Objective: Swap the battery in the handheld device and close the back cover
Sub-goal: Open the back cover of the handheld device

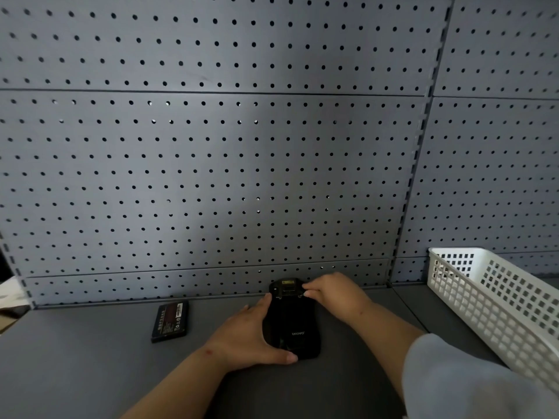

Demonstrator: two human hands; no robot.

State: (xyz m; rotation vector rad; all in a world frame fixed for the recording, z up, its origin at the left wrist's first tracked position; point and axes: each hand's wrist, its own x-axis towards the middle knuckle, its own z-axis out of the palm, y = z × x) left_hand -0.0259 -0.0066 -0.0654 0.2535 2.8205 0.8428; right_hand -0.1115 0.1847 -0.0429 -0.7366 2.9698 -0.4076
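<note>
The handheld device point(292, 320) lies face down on the grey shelf point(90, 358), at about 6 o'clock in my view, its top end pointing away from me toward the pegboard wall point(211, 161). It is black and glossy, with small pale lettering low on its back cover. At its far end sits a scanner window with a yellowish label and two small screws or catches just below it. The cover looks seated over the back, though I cannot tell whether it is fully latched.

My left hand point(251, 337) rests on the shelf at 9 o'clock of the device, fingers spread open and cupped along its left edge, thumb curled under the near end, bracing rather than gripping. My right hand point(335, 293) comes in from 3 o'clock, fingers curled together, their tips pressing on the device's top right corner beside the scanner window. A pale grey sleeve point(469, 379) covers my right upper arm.

A loose battery point(170, 321) lies flat on the shelf at 9 o'clock of the device, well apart from my left hand, dark with a printed label facing up.

At 3 o'clock, further out, stands a white slotted basket point(499, 306); its inside is hidden from me.
</note>
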